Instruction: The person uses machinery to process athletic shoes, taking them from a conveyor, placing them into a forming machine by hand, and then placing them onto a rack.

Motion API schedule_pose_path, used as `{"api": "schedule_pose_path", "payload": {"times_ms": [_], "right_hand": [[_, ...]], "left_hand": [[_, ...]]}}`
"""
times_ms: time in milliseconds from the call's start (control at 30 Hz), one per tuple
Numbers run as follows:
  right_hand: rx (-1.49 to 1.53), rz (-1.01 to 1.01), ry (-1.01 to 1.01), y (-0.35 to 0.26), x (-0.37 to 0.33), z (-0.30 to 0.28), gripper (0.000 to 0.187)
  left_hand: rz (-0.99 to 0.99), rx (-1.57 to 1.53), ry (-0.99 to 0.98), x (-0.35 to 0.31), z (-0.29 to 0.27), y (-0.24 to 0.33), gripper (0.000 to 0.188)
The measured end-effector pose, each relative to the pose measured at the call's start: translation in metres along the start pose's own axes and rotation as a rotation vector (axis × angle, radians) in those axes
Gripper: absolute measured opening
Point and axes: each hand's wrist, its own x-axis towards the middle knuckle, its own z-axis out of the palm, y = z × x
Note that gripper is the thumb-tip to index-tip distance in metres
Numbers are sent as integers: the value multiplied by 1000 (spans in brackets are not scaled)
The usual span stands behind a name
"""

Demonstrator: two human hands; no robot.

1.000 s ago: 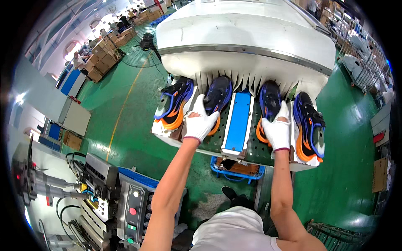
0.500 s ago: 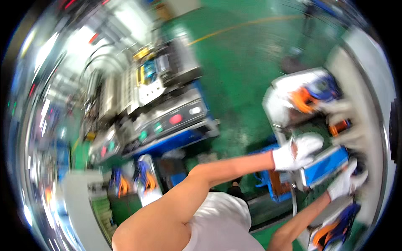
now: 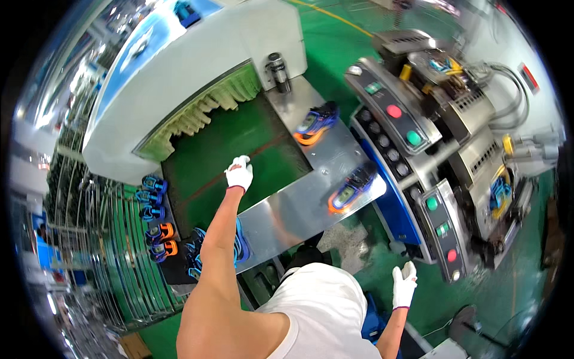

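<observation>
red rectangular sign (image 3: 527, 77) on far-right wall | small green label (image 3: 373, 88) on grey control panel (image 3: 391, 113)

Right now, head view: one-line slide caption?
White-gloved left hand over green conveyor belt; gloved right hand empty, beside blue control cabinet.

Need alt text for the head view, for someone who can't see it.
A gloved left hand reaches over a green belt leaving a white tunnel machine, empty; the gloved right hand hangs free. Two blue-orange shoes lie on the steel table beside a control panel.
</observation>
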Motion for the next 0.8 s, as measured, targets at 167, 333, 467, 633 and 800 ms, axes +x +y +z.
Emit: {"api": "schedule_pose_path", "payload": {"times_ms": [167,333,467,633,800], "right_hand": [[-277,41,-59,-12,21,56,68],[-987,292,-131,-20,6,55,63],[-1052,614,-208,-98,-55,59,56],[-781,913,46,-90,-81,23,44],[-1106,820,-142,-119,-73,49,40]], "left_hand": [[-33,-64,-180,11,81,-62,43],[2,-152,87,163,147,-117,46],[-165,86,174,341,159,-181,54],[-257,124,-253,496,178,-291,61],[-282,217,-548,519,225,-305,64]]}}
